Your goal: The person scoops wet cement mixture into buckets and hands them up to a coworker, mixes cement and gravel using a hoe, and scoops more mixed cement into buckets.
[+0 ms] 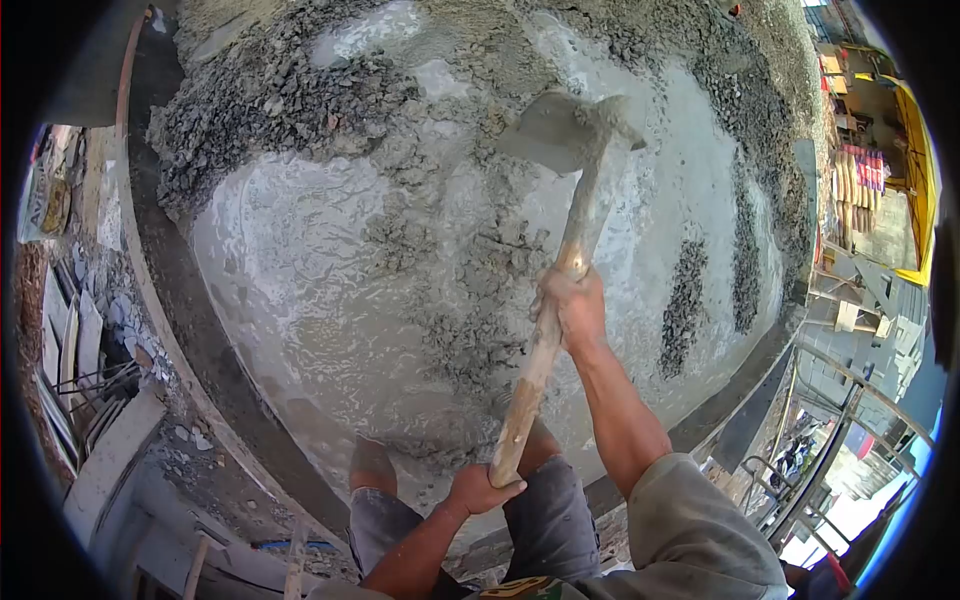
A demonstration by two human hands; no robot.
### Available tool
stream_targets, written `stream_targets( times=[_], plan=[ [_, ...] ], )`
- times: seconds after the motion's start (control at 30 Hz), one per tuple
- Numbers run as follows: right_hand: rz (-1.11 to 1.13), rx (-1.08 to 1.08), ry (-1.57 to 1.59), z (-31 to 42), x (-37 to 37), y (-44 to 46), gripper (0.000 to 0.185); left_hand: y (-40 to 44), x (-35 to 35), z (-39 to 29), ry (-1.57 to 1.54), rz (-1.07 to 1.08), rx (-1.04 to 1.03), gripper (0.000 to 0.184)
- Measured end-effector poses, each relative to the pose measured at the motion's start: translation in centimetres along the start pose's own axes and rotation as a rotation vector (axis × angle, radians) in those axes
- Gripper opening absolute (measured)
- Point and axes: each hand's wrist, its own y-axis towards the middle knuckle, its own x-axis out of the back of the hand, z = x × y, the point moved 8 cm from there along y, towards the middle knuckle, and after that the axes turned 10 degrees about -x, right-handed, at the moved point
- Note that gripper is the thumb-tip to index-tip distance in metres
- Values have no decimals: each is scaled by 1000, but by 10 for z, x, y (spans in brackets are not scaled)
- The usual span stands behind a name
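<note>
Wet grey mix (320, 300) in walled bed (175, 272)

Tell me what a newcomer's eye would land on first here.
The long hoe slanting through the centre, its broad blade at upper centre, with the right hand partway along it and the left hand at its lower end. Next, the wide spread of wet grey mix around it, with dark, lumpy material at upper left. Bright yellow sheeting stands out at the far right.

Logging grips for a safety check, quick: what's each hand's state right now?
Left hand: closed, holding the hoe near its handle's end.
Right hand: closed, holding the same hoe, nearer its blade.
</note>
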Motion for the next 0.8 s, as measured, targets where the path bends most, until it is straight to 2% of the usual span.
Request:
stream_targets(
  times=[0.03, 0.07, 0.1, 0.13, 0.17, 0.2, 0.27, 0.33, 0.43, 0.53, 0.63, 0.73, 0.8],
  plan=[
    [23, 114, -1, 56, -4, 28, 16, 39, 40, -42, 44, -113, -123, 64],
    [81, 183, 56, 104, -10, 59, 15, 79, 78, -77, -66, -247, -291, 61],
    [112, 244, 65, 147, -19, 92, 15, 115, 117, -105, -19, -296, -267, 61],
    [153, 242, 62, 178, -28, 132, 16, 148, 149, -131, -117, -316, -335, 46],
    [162, 256, 29, 200, -36, 172, 16, 172, 160, -142, -233, -329, -327, 46],
    [92, 187, -45, 201, -38, 208, 22, 193, 163, -153, -355, -346, -319, 46],
    [123, 15, -180, 137, -47, 273, 29, 207, 142, -152, -560, -405, -215, 47],
    [11, 56, -316, 46, -45, 343, 35, 195, 99, -141, -724, -488, -54, 49],
    [89, -221, -487, 85, -58, 328, 23, 182, 120, -214, -770, -367, 30, 51],
    [121, -234, -571, 121, -65, 347, 22, 186, 146, -282, -866, -323, -120, 51],
    [107, -153, -603, 115, -67, 375, 19, 190, 144, -279, -1084, -359, -168, 43],
    [87, -142, -634, 110, -62, 375, 18, 202, 128, -264, -1104, -213, -229, 35],
    [69, -122, -628, 112, -61, 359, 21, 206, 116, -243, -1108, -208, -263, 31]
  ],
)
